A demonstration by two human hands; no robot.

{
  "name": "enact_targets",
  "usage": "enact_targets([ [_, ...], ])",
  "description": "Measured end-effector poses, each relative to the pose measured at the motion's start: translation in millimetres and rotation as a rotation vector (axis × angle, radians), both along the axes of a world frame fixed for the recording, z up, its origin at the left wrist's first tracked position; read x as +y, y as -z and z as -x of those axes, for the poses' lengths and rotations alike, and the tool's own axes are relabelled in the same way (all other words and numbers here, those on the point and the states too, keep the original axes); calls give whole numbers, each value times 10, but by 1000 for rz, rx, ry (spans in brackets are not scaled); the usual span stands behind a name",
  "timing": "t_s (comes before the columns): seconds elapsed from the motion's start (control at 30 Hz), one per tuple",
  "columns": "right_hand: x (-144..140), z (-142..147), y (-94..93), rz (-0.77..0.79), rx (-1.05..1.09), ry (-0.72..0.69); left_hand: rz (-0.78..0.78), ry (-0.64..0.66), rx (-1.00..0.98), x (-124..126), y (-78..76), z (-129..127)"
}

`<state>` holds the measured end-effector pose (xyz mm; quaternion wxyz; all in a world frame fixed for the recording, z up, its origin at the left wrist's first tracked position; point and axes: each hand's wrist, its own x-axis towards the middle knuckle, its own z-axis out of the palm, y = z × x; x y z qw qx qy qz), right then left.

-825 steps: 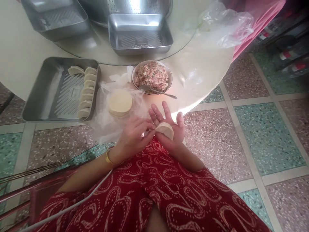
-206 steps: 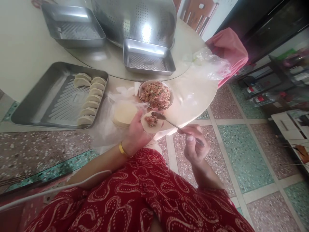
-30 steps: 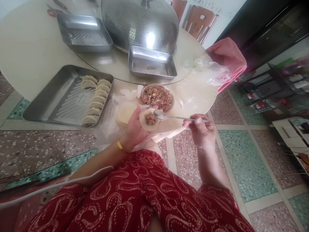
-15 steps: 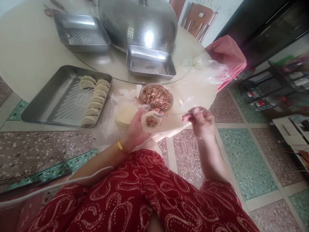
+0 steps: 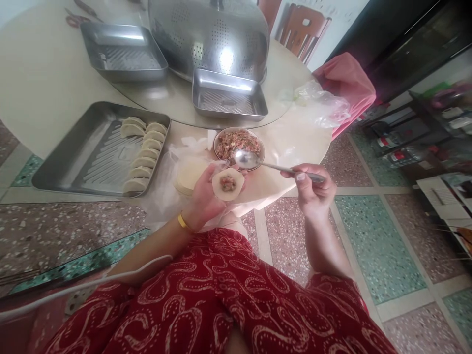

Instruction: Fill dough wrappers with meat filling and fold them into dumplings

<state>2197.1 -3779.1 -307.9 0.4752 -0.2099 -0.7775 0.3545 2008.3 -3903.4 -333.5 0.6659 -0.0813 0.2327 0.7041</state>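
Note:
A round dumpling wrapper (image 5: 221, 191) lies flat across the fingers of my left hand (image 5: 205, 199), which cradles it from below. On its middle sits a lump of meat filling (image 5: 227, 183). My right hand (image 5: 314, 189) grips a metal spoon (image 5: 271, 167) by its handle, thumb and fingers closed round it. The spoon's bowl hangs over the near edge of a bowl of minced filling (image 5: 236, 140); I cannot tell if it touches the meat. Beside my left hand, a stack of pale wrappers (image 5: 187, 173) rests on clear plastic.
A large metal tray (image 5: 99, 147) at left holds several folded dumplings (image 5: 143, 161). Two smaller metal trays (image 5: 125, 59) (image 5: 230, 101) and a big domed steamer lid (image 5: 210, 37) stand farther back. A plastic bag (image 5: 324, 108) and pink cloth (image 5: 348, 88) are at right.
The spoon has moved from over the wrapper up to the filling bowl, and its bowl has turned to show. My right hand has shifted slightly right. The wrapper now tilts more openly toward me.

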Motion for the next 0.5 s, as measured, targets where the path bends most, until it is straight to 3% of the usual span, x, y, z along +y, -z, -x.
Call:
enact_targets([
  [0.1, 108, -19, 183, -16, -26, -40, 1, 6, 8, -74, -18, 30],
  [0.33, 290, 151, 839, -36, -121, -92, -13, 26, -32, -177, -60, 6],
  [0.5, 248, 312, 1077, -61, -154, -79, -3, 90, 32, -97, -77, -83],
])
